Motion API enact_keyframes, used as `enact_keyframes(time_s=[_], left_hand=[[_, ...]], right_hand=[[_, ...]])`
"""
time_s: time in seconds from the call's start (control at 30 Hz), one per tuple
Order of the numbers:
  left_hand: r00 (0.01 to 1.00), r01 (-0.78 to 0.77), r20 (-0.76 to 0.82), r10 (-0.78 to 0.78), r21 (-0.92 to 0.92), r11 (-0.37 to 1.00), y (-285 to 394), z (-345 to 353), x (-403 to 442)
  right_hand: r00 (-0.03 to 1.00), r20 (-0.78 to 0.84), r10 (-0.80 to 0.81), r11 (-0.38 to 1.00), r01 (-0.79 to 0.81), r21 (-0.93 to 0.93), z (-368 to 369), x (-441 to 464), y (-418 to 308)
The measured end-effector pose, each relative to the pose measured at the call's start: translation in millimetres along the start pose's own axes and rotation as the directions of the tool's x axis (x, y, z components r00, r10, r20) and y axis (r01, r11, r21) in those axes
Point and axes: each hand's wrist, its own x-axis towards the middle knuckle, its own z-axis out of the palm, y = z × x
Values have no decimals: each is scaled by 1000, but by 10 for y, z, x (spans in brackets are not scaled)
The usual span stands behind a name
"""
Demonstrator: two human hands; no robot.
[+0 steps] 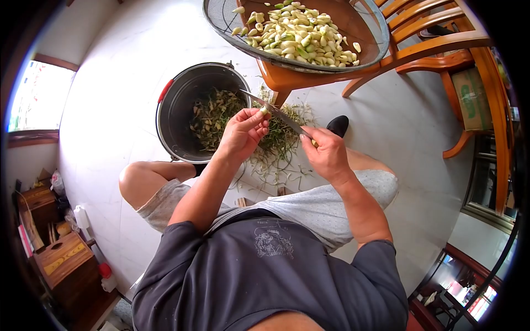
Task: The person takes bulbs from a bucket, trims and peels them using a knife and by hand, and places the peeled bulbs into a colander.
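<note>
1. A long, shiny metal knife (288, 121) slants in the middle, its tip pointing far and left.
2. The right hand (328, 153) wraps its handle (315, 143). The left hand (244, 131) pinches a small, pale clove (264, 111) by the blade; I can't tell which way it points.
3. Stringy scraps (277, 140) lie on the floor (118, 121); left of them, a round, dark bucket (175, 124) has a red grip (165, 91).
4. Farther, a mesh tray (221, 15) on a wooden chair (430, 48) holds smooth cloves (301, 36).
5. I can't read the shirt's (221, 270) tiny writing (267, 222).
</note>
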Motion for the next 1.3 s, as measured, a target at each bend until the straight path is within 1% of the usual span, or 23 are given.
enact_keyframes(time_s=[0.17, 0.27, 0.43, 0.53, 0.57, 0.63, 0.73, 0.83, 0.97, 1.03, 1.07, 1.13, 1.17, 1.2, 1.23, 1.27, 1.3], left_hand=[[1000, -16, -22, 16, 5, 1000, -33, 5, 29], [999, -28, -22, 28, 5, 1000, -44, 15, 36], [998, -61, 14, 61, -9, 998, -94, -61, 69], [998, -50, -26, 49, -30, 998, -77, 2, 52], [999, -46, -12, 46, -49, 998, -80, 5, 52], [999, -38, 16, 39, -87, 995, -87, 13, 45], [999, -27, -33, 22, -161, 987, -98, 106, 4], [999, -42, -16, 40, -183, 982, -97, 153, -15], [996, -87, -11, 86, -153, 984, -120, 153, 15], [992, -122, 2, 123, -122, 985, -142, 127, 38], [986, -156, 51, 161, -91, 983, -146, 109, 46], [961, -229, 151, 231, -35, 973, -123, 77, 48], [957, -229, 177, 228, -17, 973, -97, 73, 34], [953, -230, 203, 224, 2, 973, -43, 103, 1], [947, -233, 231, 223, 19, 972, 18, 138, -20], [952, -222, 225, 206, 47, 974, 77, 165, -21], [958, -210, 216, 190, 74, 975, 133, 191, -17]], right_hand=[[1000, -4, -16, 999, 16, -40, -5, -6, 4], [997, -38, -64, 995, 61, -74, 14, -11, 18], [986, -21, -168, 957, 158, -244, -12, -16, -34], [972, -17, -236, 923, 219, -316, -10, -14, -55], [966, -18, -259, 912, 238, -335, -9, -11, -56], [962, -29, -271, 909, 246, -337, 0, -9, -53], [958, -41, -285, 905, 255, -341, 9, -13, -40], [960, -37, -277, 905, 248, -346, 2, -20, -49], [961, -38, -274, 900, 242, -362, -6, -18, -45], [968, -47, -248, 913, 217, -345, -11, -21, -46], [971, -51, -234, 920, 204, -336, -13, -22, -45], [1000, 13, -29, 943, 31, -331, 4, -26, 185], [996, 45, 77, 942, -58, -331, -14, -30, 303], [974, 74, 212, 905, -167, -392, -67, -23, 333], [962, 77, 262, 890, -209, -406, -124, -30, 340], [948, 82, 308, 872, -247, -422, -173, -30, 343], [951, 75, 301, 883, -248, -398, -197, -23, 354]])
